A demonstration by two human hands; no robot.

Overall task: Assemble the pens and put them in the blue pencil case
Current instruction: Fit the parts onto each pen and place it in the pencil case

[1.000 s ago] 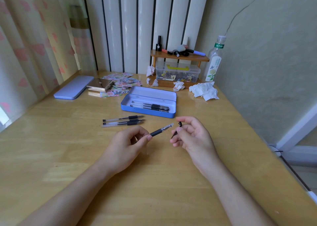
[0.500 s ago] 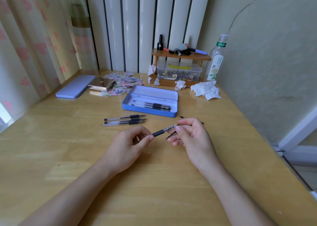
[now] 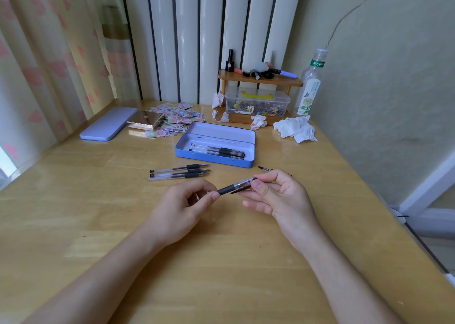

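My left hand [image 3: 183, 204] pinches the black-grip end of a clear pen barrel [image 3: 235, 186] above the table's middle. My right hand [image 3: 278, 195] holds the barrel's clear front end with thumb and forefinger, with a thin black part tucked under its fingers. The open blue pencil case [image 3: 248, 162] lies just beyond, with several assembled pens [image 3: 218, 150] inside. Loose pens [image 3: 179, 171] lie side by side on the wood to the left of the case's front. A small black pen part [image 3: 264, 169] rests on the table behind my right hand.
The case's lid [image 3: 108, 124] lies at the far left beside a metallic box [image 3: 145, 120] and scattered stickers [image 3: 174, 119]. A wooden shelf [image 3: 258, 80] over a clear plastic box, crumpled tissues [image 3: 295, 129] and a bottle [image 3: 310, 87] stand at the back right. The table's edge runs along the right.
My right hand has closed in from the right and now grips the front end of the barrel that my left hand holds. A small black part now shows on the table behind it.
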